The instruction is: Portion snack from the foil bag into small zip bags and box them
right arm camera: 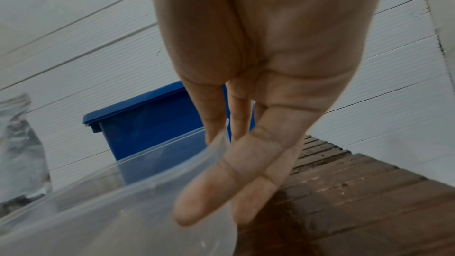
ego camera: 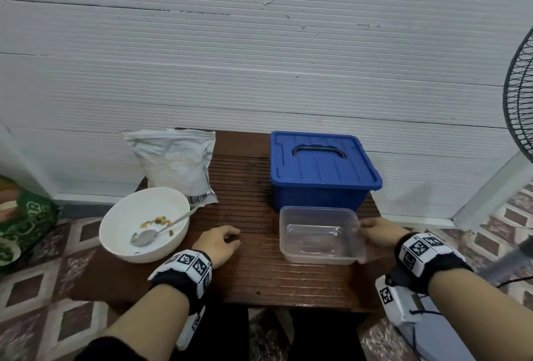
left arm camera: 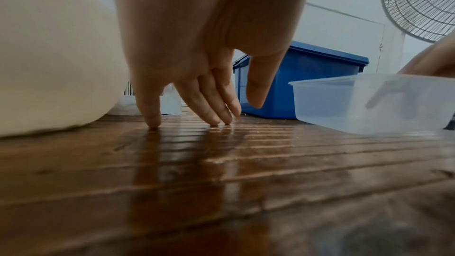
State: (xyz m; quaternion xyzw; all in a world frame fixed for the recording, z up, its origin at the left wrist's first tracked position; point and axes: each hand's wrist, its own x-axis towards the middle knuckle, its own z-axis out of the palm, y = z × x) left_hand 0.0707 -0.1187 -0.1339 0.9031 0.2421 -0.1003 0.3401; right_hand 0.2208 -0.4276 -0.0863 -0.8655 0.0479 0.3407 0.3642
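A crumpled silver foil bag (ego camera: 176, 161) stands at the table's back left. In front of it a white bowl (ego camera: 121, 233) holds a metal spoon (ego camera: 155, 231) and a few snack pieces. A blue box (ego camera: 320, 170) with its lid on sits at the back right. Before it stands a clear plastic container (ego camera: 317, 209), with nothing in it. My right hand (ego camera: 372, 229) grips its right wall, thumb inside and fingers (right arm camera: 209, 192) outside. My left hand (ego camera: 222, 241) rests its straight fingertips (left arm camera: 211, 116) on the wooden table (ego camera: 259, 268) and holds nothing. No zip bags show.
A white panelled wall runs right behind the table. A standing fan (ego camera: 519, 101) is at the far right. A green patterned object (ego camera: 26, 216) sits on the tiled floor to the left. The bowl (left arm camera: 49, 55) stands close to my left hand.
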